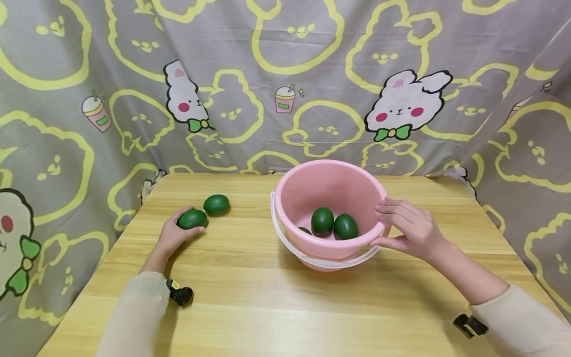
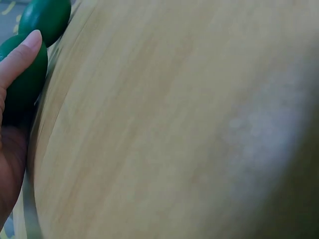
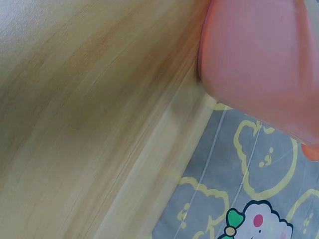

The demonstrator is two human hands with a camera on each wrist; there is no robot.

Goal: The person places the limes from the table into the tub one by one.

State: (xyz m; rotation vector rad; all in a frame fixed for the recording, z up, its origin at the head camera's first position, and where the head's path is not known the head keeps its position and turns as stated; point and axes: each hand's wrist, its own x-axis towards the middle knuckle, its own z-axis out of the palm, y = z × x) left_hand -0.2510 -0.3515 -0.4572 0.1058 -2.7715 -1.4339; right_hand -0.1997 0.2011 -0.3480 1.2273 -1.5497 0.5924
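Note:
On the left of the table, my left hand (image 1: 175,235) curls its thumb and fingers round a glossy dark green oval fruit (image 1: 193,219). The left wrist view has the thumb lying along this fruit (image 2: 24,79). A second green fruit (image 1: 216,204) lies just beyond it, to the right. My right hand (image 1: 415,229) grips the right side of the rim of a pink bucket (image 1: 332,244), thumb at the near side. Inside the bucket are two green fruits (image 1: 322,221) in plain sight and part of a third (image 1: 305,230), mostly hidden by the near wall. The right wrist view shows the bucket's outer wall (image 3: 259,59).
The bucket's white handle (image 1: 285,237) hangs down over its near left side. Everything stands on a wood-grain table (image 1: 250,307). A patterned grey curtain (image 1: 241,44) hangs behind and along both sides of the table.

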